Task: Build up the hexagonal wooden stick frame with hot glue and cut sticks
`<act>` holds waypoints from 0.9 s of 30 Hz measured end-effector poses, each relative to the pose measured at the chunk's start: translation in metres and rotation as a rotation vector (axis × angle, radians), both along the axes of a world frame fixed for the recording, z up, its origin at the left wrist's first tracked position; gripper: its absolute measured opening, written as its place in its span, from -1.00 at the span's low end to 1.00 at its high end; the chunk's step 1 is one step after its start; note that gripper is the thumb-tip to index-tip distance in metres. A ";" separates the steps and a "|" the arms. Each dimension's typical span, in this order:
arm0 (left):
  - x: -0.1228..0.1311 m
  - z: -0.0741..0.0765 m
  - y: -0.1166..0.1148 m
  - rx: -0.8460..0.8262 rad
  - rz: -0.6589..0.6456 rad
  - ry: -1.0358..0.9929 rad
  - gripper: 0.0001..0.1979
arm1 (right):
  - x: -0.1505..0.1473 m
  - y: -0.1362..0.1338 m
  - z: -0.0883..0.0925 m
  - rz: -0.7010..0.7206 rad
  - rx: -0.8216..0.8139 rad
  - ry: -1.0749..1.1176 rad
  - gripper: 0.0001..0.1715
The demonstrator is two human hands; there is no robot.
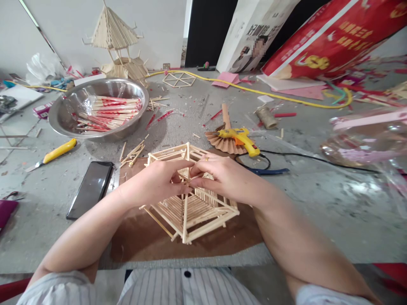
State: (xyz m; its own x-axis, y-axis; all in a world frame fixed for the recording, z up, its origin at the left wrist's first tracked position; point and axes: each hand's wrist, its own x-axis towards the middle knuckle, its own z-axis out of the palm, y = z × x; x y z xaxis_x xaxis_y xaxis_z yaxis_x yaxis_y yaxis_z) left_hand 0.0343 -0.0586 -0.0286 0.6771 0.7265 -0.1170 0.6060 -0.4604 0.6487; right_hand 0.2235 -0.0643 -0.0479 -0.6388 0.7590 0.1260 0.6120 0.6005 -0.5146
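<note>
A hexagonal frame built of pale wooden sticks [211,226] stands in front of me on a brown sheet [146,245]. Rows of sticks line part of its inside, and spokes meet near its middle. My left hand [157,180] reaches over its left side, with thumb and fingers pinched at the hub. From the other side, my right hand [225,178] also pinches at the hub, its fingertips almost touching the left ones. The fingers hide the exact joint and any small piece between them.
Left of the frame lie a phone [90,188], a yellow utility knife [60,151] and a steel bowl [141,112] of wrapped sticks. Behind stand a stick pavilion [114,34] and a flat hexagon [179,79]. A yellow glue gun [243,137] with black cord lies beyond my right hand.
</note>
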 end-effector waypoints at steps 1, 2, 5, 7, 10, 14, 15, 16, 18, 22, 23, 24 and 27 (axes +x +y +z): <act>-0.001 0.000 0.000 -0.006 0.002 -0.005 -0.58 | 0.001 0.000 0.000 0.005 0.000 -0.001 -0.68; -0.002 0.000 0.000 -0.010 0.010 -0.007 -0.55 | 0.001 0.000 0.001 0.008 -0.004 -0.003 -0.68; -0.005 0.002 -0.001 0.014 0.065 0.010 -0.59 | 0.004 -0.001 0.003 0.005 -0.023 -0.004 -0.70; -0.007 0.004 -0.002 0.067 0.106 0.041 -0.68 | 0.005 -0.001 0.004 -0.009 -0.031 0.000 -0.72; -0.006 0.005 -0.004 0.129 0.098 0.109 -0.77 | 0.006 -0.002 0.003 -0.022 -0.022 0.010 -0.75; -0.002 0.005 -0.004 0.162 0.019 0.166 -0.75 | 0.006 -0.002 0.003 -0.001 -0.003 0.037 -0.77; -0.001 0.005 -0.004 0.162 -0.002 0.168 -0.74 | 0.005 -0.002 0.003 0.008 0.001 0.040 -0.77; 0.000 0.005 -0.004 0.157 -0.022 0.173 -0.73 | 0.005 -0.003 0.003 0.019 0.003 0.041 -0.77; 0.002 0.006 -0.003 0.142 -0.055 0.195 -0.74 | 0.004 -0.003 0.003 0.035 0.009 0.043 -0.77; 0.004 0.006 -0.001 0.132 -0.066 0.245 -0.72 | 0.004 -0.003 0.003 0.051 0.031 0.059 -0.75; 0.004 0.006 -0.001 0.132 -0.058 0.241 -0.73 | 0.004 -0.003 0.003 0.051 0.036 0.060 -0.75; 0.004 0.006 -0.001 0.131 -0.051 0.231 -0.73 | 0.004 -0.003 0.003 0.051 0.040 0.060 -0.75; 0.004 0.004 0.001 0.115 -0.046 0.186 -0.76 | 0.004 -0.004 0.002 0.048 0.053 0.061 -0.74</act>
